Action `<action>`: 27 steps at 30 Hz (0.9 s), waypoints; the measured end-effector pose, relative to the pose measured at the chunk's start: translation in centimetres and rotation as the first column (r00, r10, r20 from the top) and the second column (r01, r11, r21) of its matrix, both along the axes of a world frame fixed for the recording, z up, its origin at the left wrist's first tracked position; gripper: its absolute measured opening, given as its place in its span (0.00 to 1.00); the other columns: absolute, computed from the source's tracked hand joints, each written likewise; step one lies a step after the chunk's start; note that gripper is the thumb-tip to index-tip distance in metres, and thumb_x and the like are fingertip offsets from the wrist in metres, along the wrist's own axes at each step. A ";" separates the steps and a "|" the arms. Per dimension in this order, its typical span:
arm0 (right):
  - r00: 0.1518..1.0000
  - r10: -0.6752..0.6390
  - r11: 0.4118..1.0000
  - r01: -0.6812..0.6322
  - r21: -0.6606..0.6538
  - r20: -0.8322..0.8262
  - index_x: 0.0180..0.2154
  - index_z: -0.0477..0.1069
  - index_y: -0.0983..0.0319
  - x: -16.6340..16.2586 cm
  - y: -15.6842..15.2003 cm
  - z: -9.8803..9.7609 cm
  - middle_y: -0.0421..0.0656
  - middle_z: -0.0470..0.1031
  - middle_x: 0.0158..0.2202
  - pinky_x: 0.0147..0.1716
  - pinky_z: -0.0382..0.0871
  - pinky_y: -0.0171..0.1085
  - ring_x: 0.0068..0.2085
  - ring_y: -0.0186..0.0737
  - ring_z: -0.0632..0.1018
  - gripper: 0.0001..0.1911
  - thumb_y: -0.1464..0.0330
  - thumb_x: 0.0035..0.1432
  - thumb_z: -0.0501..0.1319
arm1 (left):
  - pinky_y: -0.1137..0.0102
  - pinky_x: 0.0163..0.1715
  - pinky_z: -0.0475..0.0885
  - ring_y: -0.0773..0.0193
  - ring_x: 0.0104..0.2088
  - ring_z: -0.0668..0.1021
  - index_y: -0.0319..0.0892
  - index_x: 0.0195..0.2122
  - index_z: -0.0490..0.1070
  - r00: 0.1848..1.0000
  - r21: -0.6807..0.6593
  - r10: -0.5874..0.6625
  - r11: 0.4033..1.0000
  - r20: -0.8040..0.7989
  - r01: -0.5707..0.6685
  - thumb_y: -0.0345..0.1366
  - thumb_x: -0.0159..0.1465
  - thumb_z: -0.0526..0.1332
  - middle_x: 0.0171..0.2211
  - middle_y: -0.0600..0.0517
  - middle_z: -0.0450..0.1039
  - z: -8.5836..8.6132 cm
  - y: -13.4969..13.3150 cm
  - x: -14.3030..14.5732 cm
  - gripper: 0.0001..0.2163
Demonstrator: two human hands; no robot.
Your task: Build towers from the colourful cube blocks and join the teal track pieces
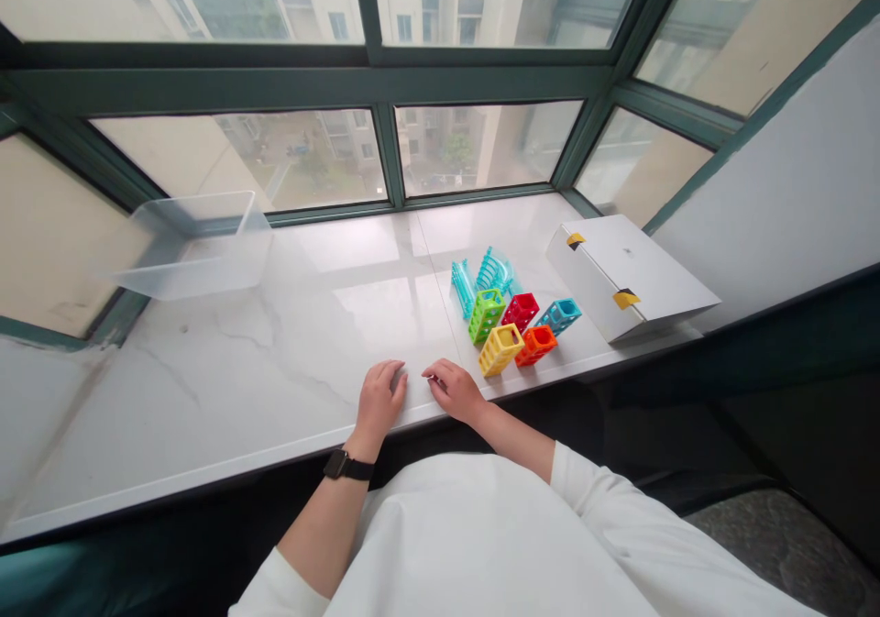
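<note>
- My right hand (pixel 455 391) rests empty, fingers loosely curled, on the desk (pixel 226 388); my left hand (pixel 380 402) is empty too.
- The yellow plastic block (pixel 501 349) sits just up-right of the right hand, its long axis slanting toward the upper right.

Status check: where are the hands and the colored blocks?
Left hand, right hand resting on marble sill. Yellow lattice block nearest right hand, untouched. Orange block beside it.

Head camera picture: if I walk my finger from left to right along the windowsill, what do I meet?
Clear bin → left hand → right hand → green block → yellow block → red block → orange block → blue block → white box
</note>
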State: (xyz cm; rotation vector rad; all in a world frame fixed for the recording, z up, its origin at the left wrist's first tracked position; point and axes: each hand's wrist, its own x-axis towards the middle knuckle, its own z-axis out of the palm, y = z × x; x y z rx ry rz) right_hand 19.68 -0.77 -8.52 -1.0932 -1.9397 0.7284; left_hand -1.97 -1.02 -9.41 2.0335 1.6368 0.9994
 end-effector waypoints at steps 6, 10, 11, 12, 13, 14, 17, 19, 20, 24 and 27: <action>0.999 0.021 1.000 -0.020 -0.014 0.047 0.45 0.79 0.56 0.0 0.1 -0.7 0.43 0.81 0.42 0.49 0.76 0.41 0.45 0.43 0.81 0.13 0.77 0.66 0.61 | 0.50 0.61 0.73 0.48 0.55 0.79 0.47 0.48 0.79 1.000 -0.002 -0.010 1.000 -0.015 0.010 0.38 0.71 0.59 0.52 0.44 0.80 0.2 0.0 0.1 0.10; 0.997 0.025 1.000 -0.025 -0.005 0.077 0.44 0.80 0.57 -0.1 0.2 -0.9 0.43 0.82 0.41 0.50 0.75 0.42 0.45 0.44 0.81 0.13 0.78 0.65 0.61 | 0.50 0.61 0.73 0.48 0.54 0.79 0.47 0.46 0.79 0.999 -0.002 -0.016 1.000 -0.029 0.016 0.37 0.71 0.60 0.52 0.44 0.79 0.1 0.0 0.1 0.09; 0.996 0.023 1.000 -0.023 -0.006 0.081 0.44 0.80 0.56 -0.1 0.2 -0.9 0.43 0.82 0.41 0.49 0.75 0.42 0.45 0.44 0.81 0.13 0.78 0.65 0.61 | 0.50 0.61 0.73 0.48 0.54 0.79 0.47 0.45 0.79 0.999 -0.004 -0.018 1.000 -0.031 0.018 0.37 0.71 0.60 0.52 0.44 0.79 0.2 0.0 0.1 0.08; 0.996 0.023 1.000 -0.023 -0.007 0.083 0.44 0.80 0.56 -0.1 0.3 -0.9 0.43 0.82 0.41 0.49 0.75 0.42 0.45 0.44 0.81 0.13 0.78 0.65 0.61 | 0.50 0.61 0.73 0.48 0.54 0.79 0.48 0.43 0.79 0.999 -0.008 -0.021 1.000 -0.031 0.021 0.38 0.71 0.60 0.51 0.44 0.79 0.2 0.0 0.1 0.08; 0.996 0.024 1.000 -0.023 -0.006 0.085 0.44 0.80 0.57 -0.1 0.3 -0.9 0.43 0.82 0.41 0.49 0.75 0.42 0.45 0.44 0.81 0.13 0.78 0.65 0.61 | 0.51 0.60 0.73 0.49 0.54 0.79 0.47 0.42 0.79 0.999 -0.012 -0.024 1.000 -0.028 0.023 0.39 0.72 0.60 0.51 0.44 0.80 0.3 0.0 0.1 0.08; 0.996 0.025 1.000 -0.025 -0.003 0.088 0.44 0.80 0.57 -0.1 0.3 -0.9 0.43 0.82 0.41 0.49 0.75 0.41 0.45 0.43 0.81 0.12 0.77 0.66 0.62 | 0.51 0.60 0.73 0.49 0.54 0.79 0.47 0.40 0.78 0.999 -0.014 -0.025 1.000 -0.020 0.024 0.40 0.72 0.59 0.51 0.44 0.80 0.4 0.0 0.0 0.09; 0.993 0.040 0.999 -0.041 0.012 0.108 0.42 0.80 0.57 -0.1 0.3 -1.1 0.43 0.82 0.39 0.47 0.74 0.41 0.43 0.43 0.80 0.06 0.72 0.69 0.64 | 0.51 0.59 0.73 0.49 0.53 0.78 0.47 0.35 0.76 1.000 0.022 0.018 1.000 0.002 -0.018 0.42 0.74 0.56 0.49 0.44 0.80 0.9 -0.2 -0.1 0.13; 0.992 0.044 0.999 -0.046 0.017 0.116 0.39 0.80 0.57 -0.1 0.3 -1.2 0.43 0.81 0.37 0.45 0.73 0.40 0.41 0.43 0.80 0.05 0.69 0.70 0.65 | 0.54 0.56 0.73 0.51 0.50 0.78 0.47 0.31 0.74 0.998 0.054 0.058 0.997 0.000 -0.058 0.44 0.76 0.55 0.44 0.45 0.80 1.2 -0.4 -0.1 0.17; 0.993 0.039 0.999 -0.041 0.016 0.115 0.38 0.79 0.57 -0.1 0.3 -1.2 0.42 0.81 0.36 0.45 0.72 0.40 0.41 0.43 0.79 0.06 0.68 0.71 0.65 | 0.56 0.53 0.74 0.52 0.46 0.78 0.47 0.28 0.72 0.998 0.056 0.062 0.997 -0.008 -0.061 0.45 0.76 0.54 0.39 0.46 0.79 1.3 -0.6 -0.1 0.19; 0.993 0.019 1.000 -0.018 -0.004 0.116 0.37 0.78 0.58 0.0 0.3 -1.0 0.42 0.80 0.36 0.44 0.70 0.39 0.41 0.42 0.79 0.09 0.67 0.72 0.63 | 0.64 0.37 0.69 0.59 0.30 0.73 0.47 0.22 0.64 0.998 -0.043 0.034 0.998 -0.050 -0.036 0.48 0.78 0.50 0.24 0.51 0.68 1.0 -1.2 -0.2 0.25; 0.990 0.034 0.999 -0.032 -0.020 0.134 0.37 0.78 0.58 0.0 0.2 -0.9 0.43 0.80 0.37 0.45 0.70 0.39 0.42 0.42 0.79 0.08 0.68 0.72 0.63 | 0.67 0.32 0.65 0.62 0.27 0.73 0.46 0.27 0.68 0.998 -0.117 0.050 0.992 -0.048 -0.056 0.47 0.79 0.48 0.24 0.53 0.71 0.6 -1.2 -0.3 0.23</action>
